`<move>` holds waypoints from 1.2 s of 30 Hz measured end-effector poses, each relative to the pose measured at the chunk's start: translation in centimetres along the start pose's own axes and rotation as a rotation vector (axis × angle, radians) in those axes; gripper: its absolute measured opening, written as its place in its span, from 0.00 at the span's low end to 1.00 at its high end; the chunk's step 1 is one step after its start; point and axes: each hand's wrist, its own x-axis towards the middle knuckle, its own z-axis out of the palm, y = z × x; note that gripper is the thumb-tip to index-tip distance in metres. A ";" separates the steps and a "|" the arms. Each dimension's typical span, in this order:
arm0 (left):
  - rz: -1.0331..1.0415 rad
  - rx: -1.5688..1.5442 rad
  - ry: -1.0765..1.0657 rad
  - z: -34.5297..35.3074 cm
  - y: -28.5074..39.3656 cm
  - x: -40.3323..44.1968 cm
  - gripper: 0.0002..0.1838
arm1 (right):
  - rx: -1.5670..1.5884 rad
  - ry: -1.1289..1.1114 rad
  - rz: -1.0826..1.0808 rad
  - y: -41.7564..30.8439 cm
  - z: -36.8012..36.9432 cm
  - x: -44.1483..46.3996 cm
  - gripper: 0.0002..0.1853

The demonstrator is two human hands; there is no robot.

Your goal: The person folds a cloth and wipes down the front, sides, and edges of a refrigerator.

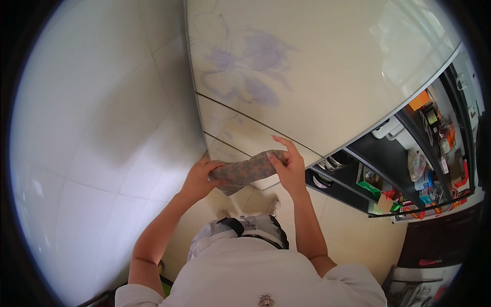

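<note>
A rolled or folded cloth (245,171), grey-brown with a reddish pattern, is held up between my two hands in front of my body. My left hand (200,179) grips its left end, fingers on top and thumb beneath. At the other end, my right hand (289,166) pinches the cloth between thumb and fingers, with the index finger raised. A loose corner of the cloth hangs down near my left hand. Just beyond is a glossy cream cabinet front (307,66) with a purple flower pattern.
A white tiled wall (102,112) stands on the left. To the right, dark shelves (378,153) hold packets, boxes and a plastic bag (416,165). Light floor tiles (337,220) lie below. A green object (166,287) shows at the lower left.
</note>
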 end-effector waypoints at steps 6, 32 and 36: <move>0.232 0.182 0.298 -0.3 0.2 1.1 0.21 | -0.342 0.057 -0.067 0.7 -1.0 -0.2 0.18; 0.985 -0.328 0.193 -0.1 23.3 6.5 0.20 | -0.107 0.827 -0.825 -0.1 -7.5 -1.1 0.57; 0.946 -0.283 0.353 3.3 23.9 9.9 0.19 | 0.109 1.008 -0.969 -6.3 -15.8 3.0 0.61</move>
